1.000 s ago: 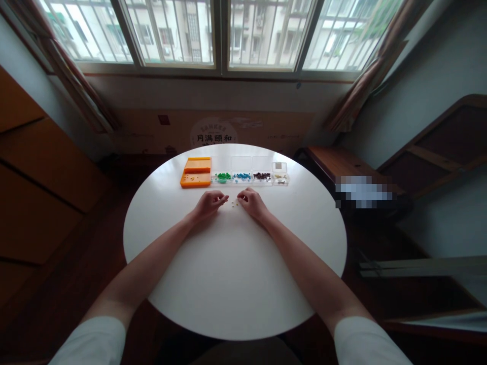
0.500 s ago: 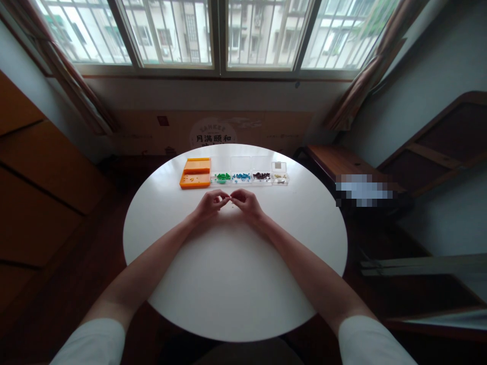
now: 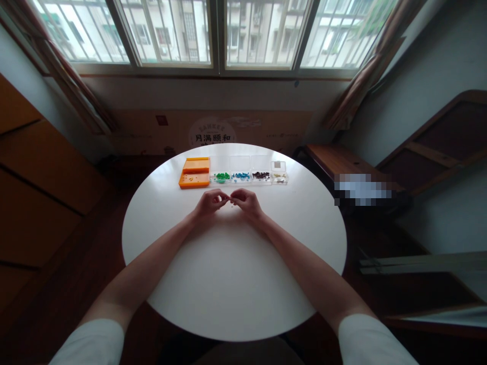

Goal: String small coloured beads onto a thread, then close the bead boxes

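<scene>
My left hand (image 3: 210, 201) and my right hand (image 3: 245, 199) meet fingertip to fingertip over the white round table (image 3: 236, 284). Both are pinched closed; whatever sits between the fingertips is too small to name. A tiny speck lies on the tabletop just below them. Beyond my left hand stands an open orange box (image 3: 194, 184) with a few small orange pieces inside. To its right runs a clear compartment box holding small green pieces (image 3: 222, 177), blue pieces (image 3: 241, 176), dark pieces (image 3: 261, 175) and pale pieces (image 3: 279, 175).
The clear box's lids (image 3: 240, 163) stand raised at the back. A wooden bench (image 3: 331, 159) with a blurred-out patch is to the right of the table. An orange-brown cabinet (image 3: 41, 177) is on the left, and a barred window (image 3: 175, 35) is ahead.
The whole view has shifted very slightly. Both hands keep the same pinched pose, fingertips together, and the boxes stay where they were.
</scene>
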The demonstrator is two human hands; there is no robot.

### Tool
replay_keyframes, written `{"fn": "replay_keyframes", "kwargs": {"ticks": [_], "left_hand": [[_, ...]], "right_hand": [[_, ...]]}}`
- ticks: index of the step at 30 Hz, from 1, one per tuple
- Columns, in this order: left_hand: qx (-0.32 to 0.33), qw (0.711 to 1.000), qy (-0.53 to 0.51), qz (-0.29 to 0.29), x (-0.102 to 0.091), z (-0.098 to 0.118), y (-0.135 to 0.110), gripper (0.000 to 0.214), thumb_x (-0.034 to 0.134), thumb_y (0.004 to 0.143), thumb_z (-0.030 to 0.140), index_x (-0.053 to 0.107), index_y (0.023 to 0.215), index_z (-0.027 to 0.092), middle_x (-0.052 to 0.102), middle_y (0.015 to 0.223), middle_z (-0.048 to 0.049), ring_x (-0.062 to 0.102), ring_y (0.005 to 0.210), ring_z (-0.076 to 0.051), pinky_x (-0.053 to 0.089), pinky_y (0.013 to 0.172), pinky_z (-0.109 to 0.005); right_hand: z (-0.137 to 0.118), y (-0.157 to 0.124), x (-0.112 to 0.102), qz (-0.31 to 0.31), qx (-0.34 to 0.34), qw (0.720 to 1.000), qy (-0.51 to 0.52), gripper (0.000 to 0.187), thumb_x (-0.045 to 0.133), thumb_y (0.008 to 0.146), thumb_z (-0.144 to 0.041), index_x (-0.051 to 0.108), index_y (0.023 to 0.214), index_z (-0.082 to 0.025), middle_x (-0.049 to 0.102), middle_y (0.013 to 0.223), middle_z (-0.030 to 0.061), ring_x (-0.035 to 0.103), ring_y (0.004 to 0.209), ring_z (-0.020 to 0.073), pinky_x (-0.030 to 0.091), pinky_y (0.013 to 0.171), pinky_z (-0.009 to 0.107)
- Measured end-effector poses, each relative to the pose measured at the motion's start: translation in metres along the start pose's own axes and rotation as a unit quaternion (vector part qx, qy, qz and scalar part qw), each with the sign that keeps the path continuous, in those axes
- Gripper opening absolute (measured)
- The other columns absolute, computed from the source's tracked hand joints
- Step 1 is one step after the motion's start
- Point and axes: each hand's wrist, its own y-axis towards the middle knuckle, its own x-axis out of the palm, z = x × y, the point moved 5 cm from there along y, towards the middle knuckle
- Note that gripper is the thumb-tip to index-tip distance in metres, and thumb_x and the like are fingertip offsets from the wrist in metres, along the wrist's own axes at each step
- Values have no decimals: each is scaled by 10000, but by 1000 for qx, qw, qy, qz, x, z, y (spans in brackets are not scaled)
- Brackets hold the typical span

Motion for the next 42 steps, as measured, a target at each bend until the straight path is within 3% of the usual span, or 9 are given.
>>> {"fn": "replay_keyframes", "kwargs": {"ticks": [11,42], "left_hand": [[-16,1000,-7,19,-2,5,0,199,620,768,316,667,789,124,609,686,-21,512,503,-63,419,461,-171],[-9,1000,5,23,-2,5,-1,168,606,760,291,628,729,127,589,653,-13,488,530,-68,398,485,-178]], "right_hand": [[-6,0,0,-14,-21,994,-107,284,640,738,-428,668,770,-147,689,718,68,626,610,152,497,598,273],[-7,-2,2,-29,-25,991,-126,243,598,776,-380,669,792,-148,692,733,65,624,632,148,479,599,260]]}}
